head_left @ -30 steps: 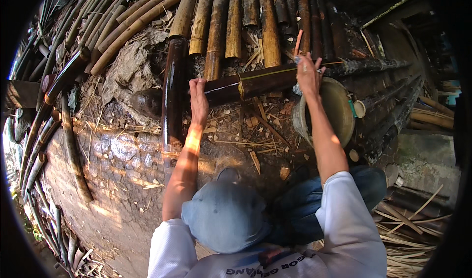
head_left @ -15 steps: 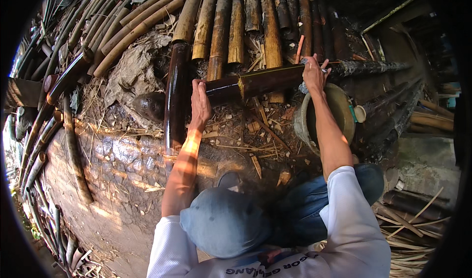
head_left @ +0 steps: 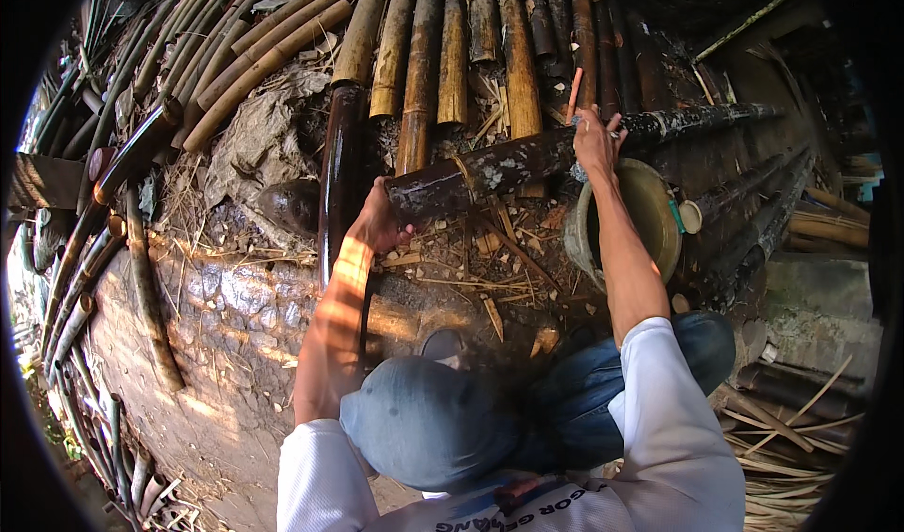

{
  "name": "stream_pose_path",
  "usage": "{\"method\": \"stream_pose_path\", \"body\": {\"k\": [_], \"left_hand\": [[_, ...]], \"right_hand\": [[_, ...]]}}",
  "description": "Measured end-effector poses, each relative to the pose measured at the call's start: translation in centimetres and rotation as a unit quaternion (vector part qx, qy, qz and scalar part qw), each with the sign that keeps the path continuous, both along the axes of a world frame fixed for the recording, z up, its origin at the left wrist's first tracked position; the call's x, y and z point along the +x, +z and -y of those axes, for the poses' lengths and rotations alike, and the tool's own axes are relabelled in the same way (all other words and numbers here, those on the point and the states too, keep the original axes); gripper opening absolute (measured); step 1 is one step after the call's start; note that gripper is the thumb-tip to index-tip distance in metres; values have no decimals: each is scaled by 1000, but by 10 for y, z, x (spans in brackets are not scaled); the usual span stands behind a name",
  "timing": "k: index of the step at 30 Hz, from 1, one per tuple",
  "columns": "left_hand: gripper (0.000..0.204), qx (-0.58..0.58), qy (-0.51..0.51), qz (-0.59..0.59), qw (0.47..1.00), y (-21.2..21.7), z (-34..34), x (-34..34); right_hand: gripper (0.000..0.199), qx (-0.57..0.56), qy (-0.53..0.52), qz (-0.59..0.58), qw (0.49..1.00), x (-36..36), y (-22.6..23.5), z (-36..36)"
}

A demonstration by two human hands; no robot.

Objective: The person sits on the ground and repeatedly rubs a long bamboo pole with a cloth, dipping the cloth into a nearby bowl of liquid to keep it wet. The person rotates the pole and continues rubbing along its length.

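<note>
A dark, mottled bamboo pole [head_left: 527,160] lies crosswise over a pile of bamboo. My left hand [head_left: 379,223] grips its cut left end from below. My right hand [head_left: 595,141] rests on top of the pole further right, fingers closed around a thin orange-red stick [head_left: 573,91] that points upward. What the stick's lower end looks like is hidden by the hand.
A round yellowish basin [head_left: 659,214] stands under my right forearm, beside a small cup [head_left: 690,217]. Tan and dark bamboo poles [head_left: 443,52] lie side by side behind. A shiny dark pole [head_left: 339,174] runs lengthwise left of my left hand. Chips and splinters [head_left: 490,268] litter the ground.
My left hand has slipped lower, toward me, at the pole's cut end. My right hand stays on the pole, shifting only slightly.
</note>
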State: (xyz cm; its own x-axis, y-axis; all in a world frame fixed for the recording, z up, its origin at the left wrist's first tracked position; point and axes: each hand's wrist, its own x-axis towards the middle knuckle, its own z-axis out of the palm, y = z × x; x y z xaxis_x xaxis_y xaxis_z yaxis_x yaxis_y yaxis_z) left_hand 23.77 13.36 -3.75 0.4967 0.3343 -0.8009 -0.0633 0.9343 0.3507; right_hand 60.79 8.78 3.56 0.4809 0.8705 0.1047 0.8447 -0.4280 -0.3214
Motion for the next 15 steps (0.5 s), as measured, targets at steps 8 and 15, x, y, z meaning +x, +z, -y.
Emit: {"method": "stream_pose_path", "body": {"k": [8, 15], "left_hand": [[60, 97, 141, 66, 983, 5, 1, 8], [36, 157, 112, -6, 981, -3, 13, 39]], "right_hand": [[35, 217, 258, -41, 941, -223, -49, -6], [35, -26, -14, -22, 999, 27, -17, -22]]}}
